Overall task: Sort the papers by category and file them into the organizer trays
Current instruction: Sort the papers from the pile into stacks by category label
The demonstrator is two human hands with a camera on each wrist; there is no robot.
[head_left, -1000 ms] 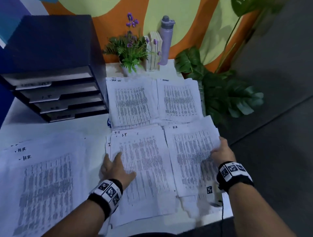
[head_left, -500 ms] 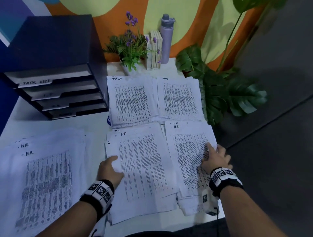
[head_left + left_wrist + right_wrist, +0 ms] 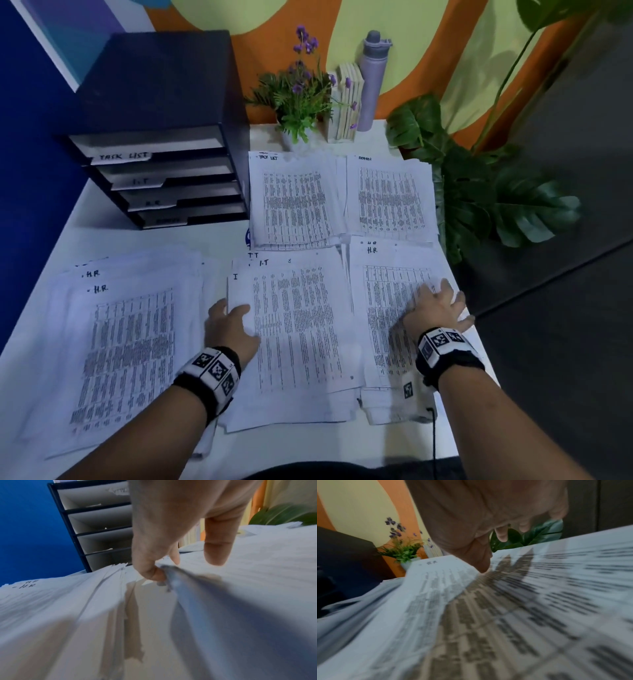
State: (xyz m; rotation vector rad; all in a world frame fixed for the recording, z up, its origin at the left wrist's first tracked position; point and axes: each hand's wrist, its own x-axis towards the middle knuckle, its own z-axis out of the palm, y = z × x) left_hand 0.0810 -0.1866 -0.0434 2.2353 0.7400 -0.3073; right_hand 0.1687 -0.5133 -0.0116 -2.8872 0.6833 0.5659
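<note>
Four sorted paper piles lie on the white table (image 3: pixel 164 240): TASK LIST (image 3: pixel 294 198), ADMIN (image 3: pixel 390 195), I.T (image 3: pixel 301 329) and H.R (image 3: pixel 383 342). A larger loose pile (image 3: pixel 120 342) with an H.R sheet on top lies at the left. My left hand (image 3: pixel 236 308) pinches the I.T pile's left edge, thumb on top and fingers (image 3: pixel 154 574) underneath. My right hand (image 3: pixel 442 301) rests spread on the H.R pile near its right edge, its thumb tip (image 3: pixel 482 566) touching the sheet. The black organizer (image 3: pixel 164 137) stands at the back left, with trays labelled TASK LIST, I.T, H.R and a fourth.
A potted purple flower (image 3: pixel 301 99), a few upright books (image 3: pixel 349 102) and a lilac bottle (image 3: pixel 373 78) stand against the back wall. A large leafy plant (image 3: pixel 479 192) is beside the table's right edge, where the H.R pile reaches the edge.
My right hand has let the H.R pile's raised right edge down and now lies on it. My left hand slid from on top of the I.T pile to its left edge.
</note>
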